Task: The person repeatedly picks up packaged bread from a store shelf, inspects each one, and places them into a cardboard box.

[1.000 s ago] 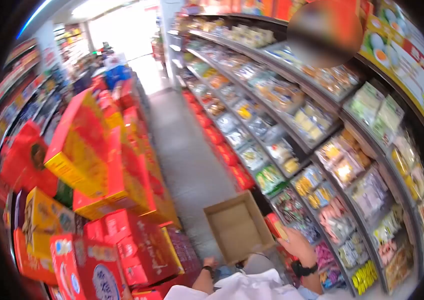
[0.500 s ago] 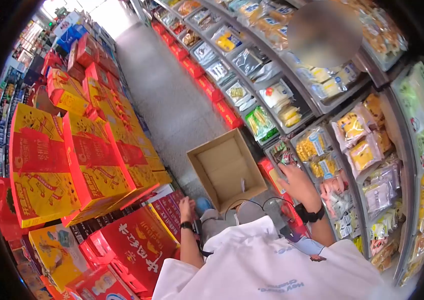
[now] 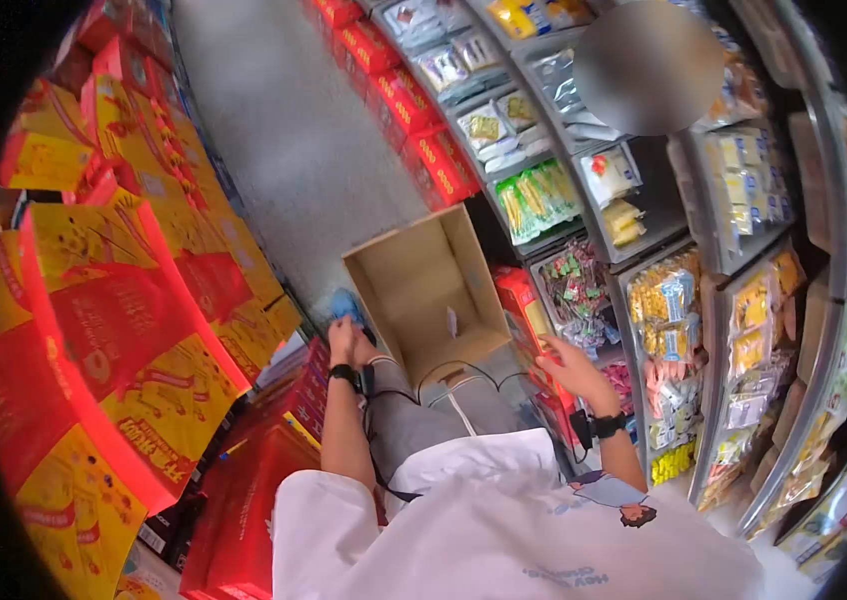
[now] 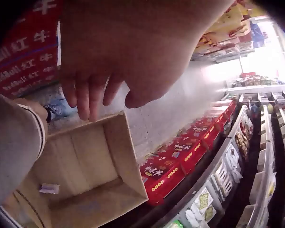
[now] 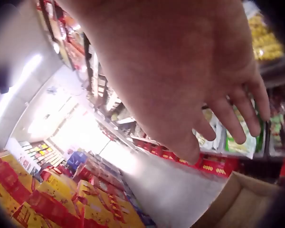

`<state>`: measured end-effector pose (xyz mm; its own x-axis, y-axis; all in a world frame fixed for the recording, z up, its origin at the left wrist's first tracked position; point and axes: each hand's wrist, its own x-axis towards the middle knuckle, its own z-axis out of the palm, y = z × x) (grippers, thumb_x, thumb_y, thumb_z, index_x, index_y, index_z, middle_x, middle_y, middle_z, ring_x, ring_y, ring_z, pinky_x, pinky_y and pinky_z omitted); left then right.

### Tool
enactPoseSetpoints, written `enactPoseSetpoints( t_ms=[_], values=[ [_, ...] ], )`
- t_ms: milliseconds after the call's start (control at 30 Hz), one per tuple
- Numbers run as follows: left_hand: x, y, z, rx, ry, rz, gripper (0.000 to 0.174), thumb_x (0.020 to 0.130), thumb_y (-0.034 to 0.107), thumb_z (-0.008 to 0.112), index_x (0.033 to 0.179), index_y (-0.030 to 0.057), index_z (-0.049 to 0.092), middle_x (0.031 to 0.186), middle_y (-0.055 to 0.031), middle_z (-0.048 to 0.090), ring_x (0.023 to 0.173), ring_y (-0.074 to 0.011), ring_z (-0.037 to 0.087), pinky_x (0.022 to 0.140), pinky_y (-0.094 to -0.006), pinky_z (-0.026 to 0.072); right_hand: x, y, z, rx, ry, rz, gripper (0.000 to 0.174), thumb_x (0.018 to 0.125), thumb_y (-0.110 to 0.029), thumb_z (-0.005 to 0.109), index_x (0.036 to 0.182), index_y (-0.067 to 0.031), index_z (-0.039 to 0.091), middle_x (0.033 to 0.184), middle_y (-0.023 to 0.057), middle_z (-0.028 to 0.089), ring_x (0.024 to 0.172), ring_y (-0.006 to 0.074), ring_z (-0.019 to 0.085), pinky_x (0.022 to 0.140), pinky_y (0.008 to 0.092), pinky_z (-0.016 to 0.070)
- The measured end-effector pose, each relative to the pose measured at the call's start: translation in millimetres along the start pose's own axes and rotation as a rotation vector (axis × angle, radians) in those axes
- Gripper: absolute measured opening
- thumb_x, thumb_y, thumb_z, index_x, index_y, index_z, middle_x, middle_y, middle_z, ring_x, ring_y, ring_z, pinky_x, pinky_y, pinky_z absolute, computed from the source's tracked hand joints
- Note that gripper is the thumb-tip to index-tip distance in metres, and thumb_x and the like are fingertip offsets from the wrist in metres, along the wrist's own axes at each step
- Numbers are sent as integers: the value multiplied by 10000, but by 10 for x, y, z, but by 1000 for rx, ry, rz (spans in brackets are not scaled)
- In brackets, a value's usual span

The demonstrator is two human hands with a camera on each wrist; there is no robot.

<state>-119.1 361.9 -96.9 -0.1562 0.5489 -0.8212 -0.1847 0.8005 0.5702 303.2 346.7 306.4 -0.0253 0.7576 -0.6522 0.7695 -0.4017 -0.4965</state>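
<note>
Head: cardboard box (image 3: 414,285) on the floor against the bottom shelf; left hand (image 3: 342,342) beside your knee, right hand (image 3: 569,372) stretched toward shelf packets (image 3: 576,290). Left wrist: left hand (image 4: 114,61) slack, empty, above the box (image 4: 85,161). Right wrist: right hand (image 5: 180,80) spread wide, empty. Judged reach stage; next calls for pinching one packet cleanly.

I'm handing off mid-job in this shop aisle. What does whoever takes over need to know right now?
Left hand: open and empty, fingers hanging relaxed beside the near-left corner of the cardboard box.
Right hand: open and empty, fingers spread, reaching towards the red packs low on the shelf right of the box. I cannot tell whether it touches them.
Box: on the floor in front of the knees, open, bare except for one small pale item.
Done: the box looks emptied.
Left: probably that item and the box itself.
</note>
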Motion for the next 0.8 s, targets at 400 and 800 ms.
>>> enactPoseSetpoints(
  t_ms=[400,800],
  values=[
    [-52,-1158,775,-79,2,-102,257,1017,302,589,1080,54,616,803,-36,651,629,-107,583,573,-242,457,1776,2375,1811,38,-250,-62,468,922,-264,663,1317,-18,613,1150,227,710,1073,326,697,916,415,543],
    [520,-3198,2308,-75,-117,-386,411,1026,370,570,1279,48,601,1141,-116,717,892,-155,667,738,-280,526,4180,4500,4297,-167,-452,215,598,847,-337,618,1421,-170,579,1428,262,557,1423,529,337,1169,626,234]
  ],
)
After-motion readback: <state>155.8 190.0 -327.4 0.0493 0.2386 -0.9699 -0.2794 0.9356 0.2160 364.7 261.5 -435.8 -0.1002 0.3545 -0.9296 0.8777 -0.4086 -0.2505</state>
